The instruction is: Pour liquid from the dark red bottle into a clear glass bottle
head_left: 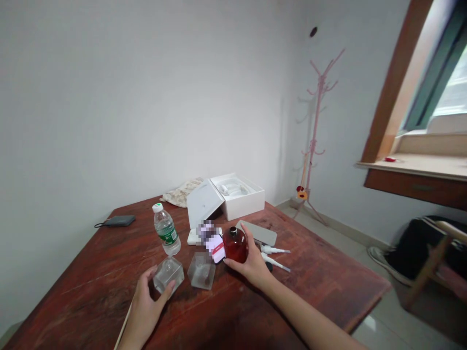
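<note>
My left hand has its thumb and fingers around a clear square container at the near left of the table. A second clear square container stands just to its right. My right hand grips a round dark-red bottle with a narrow, uncapped-looking black neck; its thumb lies along the near side. Beside that bottle lies a phone with a lit screen, partly blurred out. White slim tools with pointed tips lie right of my right hand, partly hidden by it.
A water bottle with a green label stands behind the left container. Farther back are an open white box, its tilted lid and a patterned cloth. A grey power bank lies far left, a grey flat case at right.
</note>
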A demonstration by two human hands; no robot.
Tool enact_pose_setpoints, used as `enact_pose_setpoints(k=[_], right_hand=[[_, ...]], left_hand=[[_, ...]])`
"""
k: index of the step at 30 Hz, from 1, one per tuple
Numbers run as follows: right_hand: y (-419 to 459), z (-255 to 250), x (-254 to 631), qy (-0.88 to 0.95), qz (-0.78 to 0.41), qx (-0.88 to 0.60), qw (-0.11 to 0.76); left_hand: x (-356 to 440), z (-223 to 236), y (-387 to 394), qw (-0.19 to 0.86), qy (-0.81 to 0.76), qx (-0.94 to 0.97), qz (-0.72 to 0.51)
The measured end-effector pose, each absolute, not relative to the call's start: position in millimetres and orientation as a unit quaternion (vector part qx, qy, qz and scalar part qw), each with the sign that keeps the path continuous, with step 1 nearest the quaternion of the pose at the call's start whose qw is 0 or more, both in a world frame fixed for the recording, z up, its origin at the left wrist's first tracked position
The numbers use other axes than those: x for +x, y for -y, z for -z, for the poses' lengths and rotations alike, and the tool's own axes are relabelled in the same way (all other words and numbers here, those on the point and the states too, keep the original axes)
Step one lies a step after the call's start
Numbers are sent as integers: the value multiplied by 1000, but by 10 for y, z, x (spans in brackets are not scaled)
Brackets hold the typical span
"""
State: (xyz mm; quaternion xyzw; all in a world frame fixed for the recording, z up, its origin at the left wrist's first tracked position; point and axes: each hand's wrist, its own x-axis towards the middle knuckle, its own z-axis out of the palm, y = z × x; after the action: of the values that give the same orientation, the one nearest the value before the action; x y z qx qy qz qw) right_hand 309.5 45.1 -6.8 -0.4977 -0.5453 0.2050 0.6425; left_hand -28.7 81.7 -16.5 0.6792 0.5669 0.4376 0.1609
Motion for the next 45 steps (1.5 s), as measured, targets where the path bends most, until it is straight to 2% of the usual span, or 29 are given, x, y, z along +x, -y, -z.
enact_pose_setpoints(k=[11,26,32,39,45], right_hand=[[-519,116,3154,552,-157,-504,645],[-601,142,3202,543,-159,-542,622],[-608,165,3206,542,-171,-556,607],[-597,173,3196,547,-184,-568,586],[-600,157,3221,552,-184,-571,579]], left_hand=[[-302,48,-731,168,-562,700,-407],[-409,112,-826,151,-502,715,-463],[-434,-17,-746,97,-476,733,-475],[-389,-288,-590,-69,-342,805,-480],[-343,-303,-498,-71,-323,821,-467]])
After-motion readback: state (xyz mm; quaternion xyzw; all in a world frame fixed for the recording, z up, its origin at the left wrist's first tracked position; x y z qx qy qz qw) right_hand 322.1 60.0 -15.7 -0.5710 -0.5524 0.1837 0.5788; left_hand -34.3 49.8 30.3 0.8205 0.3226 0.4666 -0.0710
